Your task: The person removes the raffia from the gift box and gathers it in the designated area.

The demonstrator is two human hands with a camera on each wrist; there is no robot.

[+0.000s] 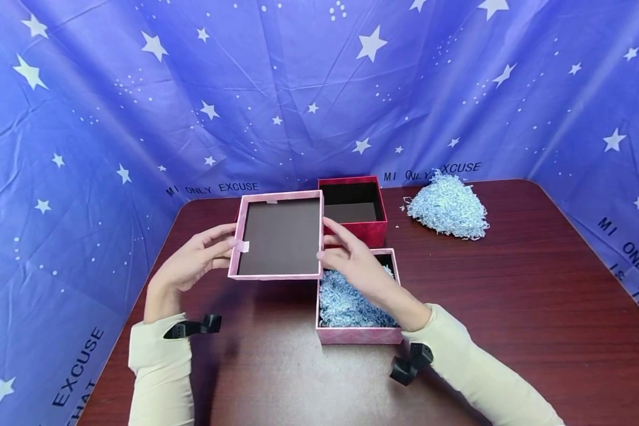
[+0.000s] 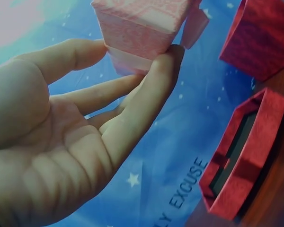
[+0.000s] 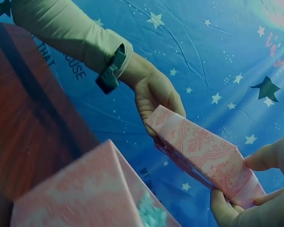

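Left hand (image 1: 194,258) and right hand (image 1: 363,269) hold a pink lid (image 1: 282,238) between them.

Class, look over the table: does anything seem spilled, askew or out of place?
Yes: a heap of pale blue shreds lies loose on the table, right of the open red box, with stray bits beside it. It looks out of place because similar shreds sit inside the pink box.

I'm in a curtained-off nook. Starry blue cloth (image 1: 277,77) hangs from ten to two o'clock round my wood-grained table (image 1: 511,296).
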